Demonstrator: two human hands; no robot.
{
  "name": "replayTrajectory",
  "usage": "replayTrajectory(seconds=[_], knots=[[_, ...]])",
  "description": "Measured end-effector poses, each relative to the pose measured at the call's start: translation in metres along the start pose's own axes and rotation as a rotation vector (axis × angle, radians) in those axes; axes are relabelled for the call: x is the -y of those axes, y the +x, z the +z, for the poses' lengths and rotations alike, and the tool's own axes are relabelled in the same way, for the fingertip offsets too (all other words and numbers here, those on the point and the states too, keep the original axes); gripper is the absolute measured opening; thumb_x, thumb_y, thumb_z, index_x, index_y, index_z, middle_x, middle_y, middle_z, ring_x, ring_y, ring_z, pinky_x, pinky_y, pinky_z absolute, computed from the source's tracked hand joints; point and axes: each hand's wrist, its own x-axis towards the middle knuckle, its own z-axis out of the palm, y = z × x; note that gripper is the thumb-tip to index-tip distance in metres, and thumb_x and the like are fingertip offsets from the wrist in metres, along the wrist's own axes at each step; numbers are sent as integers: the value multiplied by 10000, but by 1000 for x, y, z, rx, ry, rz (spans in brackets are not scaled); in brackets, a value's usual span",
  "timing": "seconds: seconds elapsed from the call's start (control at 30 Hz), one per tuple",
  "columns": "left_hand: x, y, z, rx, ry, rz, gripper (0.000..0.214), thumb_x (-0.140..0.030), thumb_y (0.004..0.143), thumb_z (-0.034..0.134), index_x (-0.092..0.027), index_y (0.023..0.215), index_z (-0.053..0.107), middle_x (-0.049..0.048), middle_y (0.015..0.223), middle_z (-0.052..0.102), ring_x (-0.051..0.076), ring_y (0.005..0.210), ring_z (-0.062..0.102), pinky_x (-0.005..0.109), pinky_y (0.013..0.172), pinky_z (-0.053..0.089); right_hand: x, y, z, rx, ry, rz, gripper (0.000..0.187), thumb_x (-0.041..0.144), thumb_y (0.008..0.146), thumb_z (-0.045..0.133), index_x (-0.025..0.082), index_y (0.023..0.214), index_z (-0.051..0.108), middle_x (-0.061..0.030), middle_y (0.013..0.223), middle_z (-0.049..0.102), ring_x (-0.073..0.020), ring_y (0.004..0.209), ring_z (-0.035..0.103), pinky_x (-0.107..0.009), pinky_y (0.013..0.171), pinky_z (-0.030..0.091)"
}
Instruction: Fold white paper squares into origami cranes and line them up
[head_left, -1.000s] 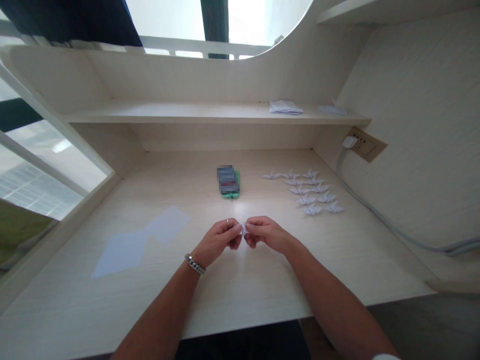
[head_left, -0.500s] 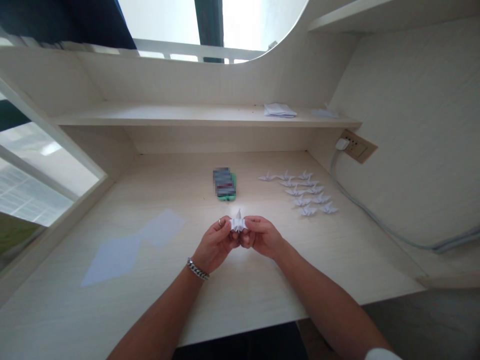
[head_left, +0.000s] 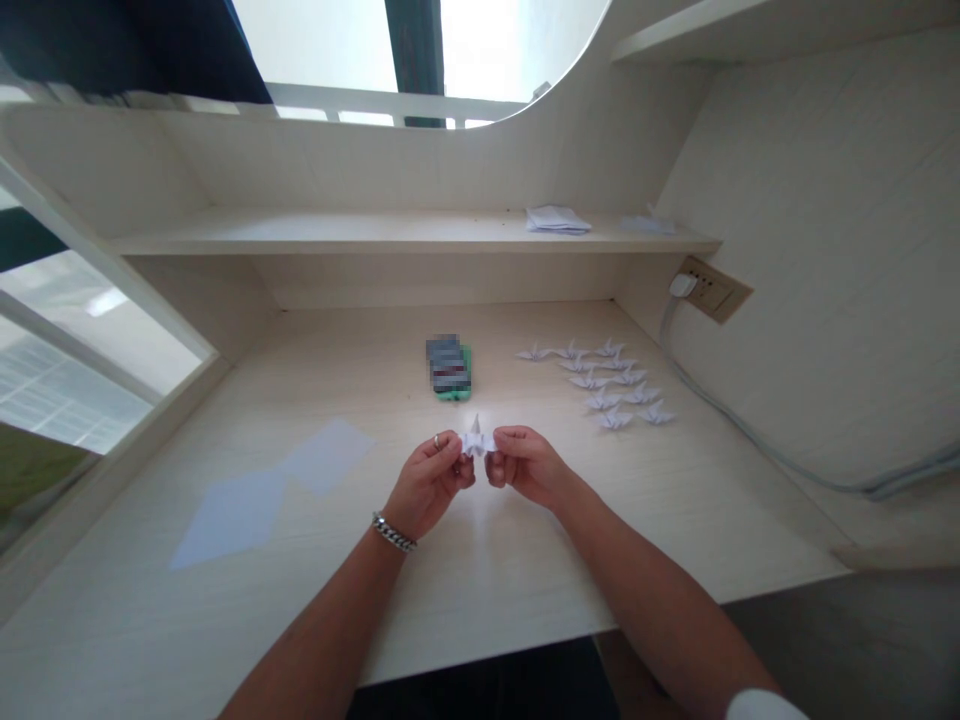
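Between my two hands is a small white paper crane [head_left: 475, 441], held above the desk with a pointed tip sticking up. My left hand [head_left: 433, 478] pinches its left wing between thumb and fingers; a ring and a chain bracelet show on that side. On the other side, my right hand [head_left: 529, 467] pinches the right wing. Several finished paper cranes [head_left: 616, 420] stand in rows on the desk to the right. Two white paper sheets [head_left: 232, 512] lie flat to the left of my hands.
A blurred dark object with a green edge [head_left: 450, 368] lies on the desk [head_left: 360, 350] beyond my hands. Folded white paper [head_left: 557, 219] rests on the shelf [head_left: 375, 228]. A plug and cable [head_left: 682, 286] run from the wall socket along the right side.
My hands have drawn slightly apart, and the crane's wings are stretched wider between them. The cranes on the desk and the sheets stay in place.
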Motion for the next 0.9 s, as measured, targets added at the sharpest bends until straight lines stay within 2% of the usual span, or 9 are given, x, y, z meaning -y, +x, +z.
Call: replayTrajectory(seconds=[0.17, 0.33, 0.4, 0.53, 0.6, 0.67, 0.7, 0.8, 0.9], knots=[[-1, -1, 2, -12, -5, 20, 253, -273, 737, 743, -137, 681, 537, -13, 625, 551, 71, 562, 504, 194, 554, 403, -2, 0, -4, 1, -47, -42, 394, 481, 706, 739, 150, 568, 574, 1, 458, 560, -104, 415, 496, -230, 447, 349], [-3, -1, 5, -48, 67, 49, 266, -293, 739, 731, -143, 675, 522, -18, 620, 537, 75, 559, 485, 202, 545, 386, 3, 2, -11, -93, -118, -65, 464, 566, 704, 697, 177, 524, 520, 15, 418, 514, -108, 408, 454, -248, 450, 341], [-5, 0, 3, -78, 125, 89, 280, -324, 743, 721, -149, 663, 518, -24, 611, 526, 77, 550, 467, 210, 539, 377, 9, 2, -14, -173, -181, -113, 490, 605, 717, 657, 184, 517, 506, 17, 423, 494, -110, 407, 435, -252, 436, 322], [-4, 4, -2, -190, 443, 213, 325, -391, 783, 664, -150, 612, 528, -26, 566, 513, 76, 518, 428, 216, 512, 338, 13, -5, -6, -437, -569, -438, 440, 543, 796, 607, 188, 550, 525, 12, 483, 500, -106, 457, 424, -254, 473, 325], [-3, 5, -3, -240, 604, 238, 340, -405, 794, 644, -152, 593, 538, -27, 539, 511, 79, 504, 419, 219, 500, 323, 9, -9, 4, -437, -841, -533, 309, 466, 765, 677, 196, 653, 579, 12, 560, 535, -116, 515, 446, -256, 519, 354], [-3, 5, -1, -247, 682, 246, 344, -419, 795, 633, -153, 589, 558, -25, 528, 517, 86, 503, 426, 221, 500, 329, 2, -11, 13, -367, -1030, -563, 226, 407, 738, 716, 209, 806, 629, 7, 652, 583, -124, 552, 476, -261, 563, 383], [-3, 4, 0, -236, 699, 243, 345, -429, 795, 628, -153, 595, 574, -22, 528, 525, 91, 507, 436, 223, 504, 337, -1, -11, 15, -366, -1086, -567, 193, 389, 773, 682, 213, 835, 635, 0, 675, 596, -128, 569, 489, -264, 580, 391], [-3, 3, 2, -217, 764, 221, 345, -454, 789, 623, -148, 630, 633, -7, 528, 557, 103, 513, 464, 224, 506, 355, -9, -7, 16, -435, -1157, -557, 175, 370, 855, 579, 208, 818, 633, -22, 705, 622, -141, 611, 526, -269, 610, 408], [-3, 3, 2, -275, 849, 227, 345, -470, 773, 638, -153, 637, 657, -1, 519, 573, 108, 492, 475, 222, 489, 358, -11, -4, 11, -506, -1159, -556, 202, 386, 859, 567, 206, 789, 626, -28, 703, 627, -146, 616, 537, -274, 613, 415]])
